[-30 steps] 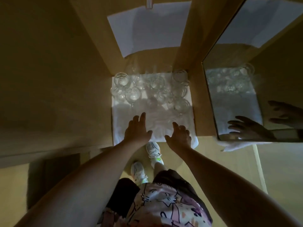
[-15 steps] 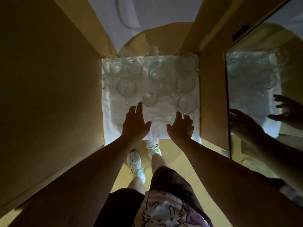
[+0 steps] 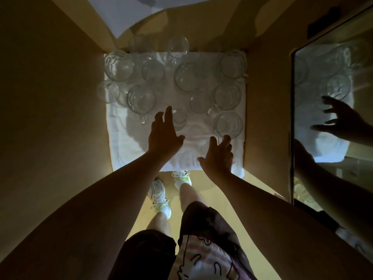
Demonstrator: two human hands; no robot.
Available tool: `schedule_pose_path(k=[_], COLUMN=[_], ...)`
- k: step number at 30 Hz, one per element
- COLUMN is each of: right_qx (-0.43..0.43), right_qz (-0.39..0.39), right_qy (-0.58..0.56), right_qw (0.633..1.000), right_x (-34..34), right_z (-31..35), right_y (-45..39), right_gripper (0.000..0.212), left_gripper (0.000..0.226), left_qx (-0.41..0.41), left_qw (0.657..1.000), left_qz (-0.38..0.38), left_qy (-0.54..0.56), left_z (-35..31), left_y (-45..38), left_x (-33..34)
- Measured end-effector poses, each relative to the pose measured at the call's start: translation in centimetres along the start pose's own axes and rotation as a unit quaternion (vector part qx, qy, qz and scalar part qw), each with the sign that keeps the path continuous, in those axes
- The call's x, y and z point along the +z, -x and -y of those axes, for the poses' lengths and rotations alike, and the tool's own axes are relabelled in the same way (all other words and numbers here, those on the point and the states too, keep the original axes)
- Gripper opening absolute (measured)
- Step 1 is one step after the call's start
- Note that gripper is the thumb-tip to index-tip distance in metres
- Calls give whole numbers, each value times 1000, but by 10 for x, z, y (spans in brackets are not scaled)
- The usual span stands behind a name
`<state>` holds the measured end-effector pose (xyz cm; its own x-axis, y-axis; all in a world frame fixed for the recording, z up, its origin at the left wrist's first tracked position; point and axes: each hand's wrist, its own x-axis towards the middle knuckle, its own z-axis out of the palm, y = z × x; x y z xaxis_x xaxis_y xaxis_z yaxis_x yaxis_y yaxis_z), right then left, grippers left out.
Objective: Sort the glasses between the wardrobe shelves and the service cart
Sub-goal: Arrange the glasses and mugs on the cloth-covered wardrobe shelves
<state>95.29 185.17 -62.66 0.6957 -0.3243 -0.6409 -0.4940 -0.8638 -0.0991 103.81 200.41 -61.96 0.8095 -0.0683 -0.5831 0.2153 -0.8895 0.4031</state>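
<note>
Several clear glasses stand on a white cloth (image 3: 125, 150) that covers a wardrobe shelf. Among them are a handled mug (image 3: 140, 100), a wide glass (image 3: 187, 79) and a glass at the near right (image 3: 229, 124). My left hand (image 3: 163, 134) reaches over the cloth with straight fingers, its fingertips at a small glass (image 3: 180, 119). My right hand (image 3: 219, 155) hovers with spread fingers just below the near-right glass. Neither hand holds anything.
Wooden wardrobe walls (image 3: 60, 98) close in the shelf on both sides. A mirror door (image 3: 333, 118) on the right reflects the glasses and my hands. The wooden floor (image 3: 205, 190) and my white shoes show below the shelf edge.
Both hands have moved forward over the cloth toward the glasses. The camera has come closer to the shelf, so the glasses look larger.
</note>
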Motion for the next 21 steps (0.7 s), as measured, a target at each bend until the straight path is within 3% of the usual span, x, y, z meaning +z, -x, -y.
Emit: schedule_pose_path(k=[9, 15, 21], right_qx=[-22, -21, -6], right_qz=[-20, -26, -18], right_qy=[5, -2, -13], right_qw=[1000, 999, 1000], right_x=[14, 12, 6], right_z=[-5, -3, 0], right_y=[3, 1, 1], right_gripper=[68, 63, 58], left_gripper=[103, 80, 75], left_qx=[9, 35, 50], left_qw=[1000, 999, 995], left_qz=[11, -35, -82], left_qy=[-12, 5, -14], left_z=[1, 3, 11], left_y=[-18, -23, -10], left_x=[9, 8, -3])
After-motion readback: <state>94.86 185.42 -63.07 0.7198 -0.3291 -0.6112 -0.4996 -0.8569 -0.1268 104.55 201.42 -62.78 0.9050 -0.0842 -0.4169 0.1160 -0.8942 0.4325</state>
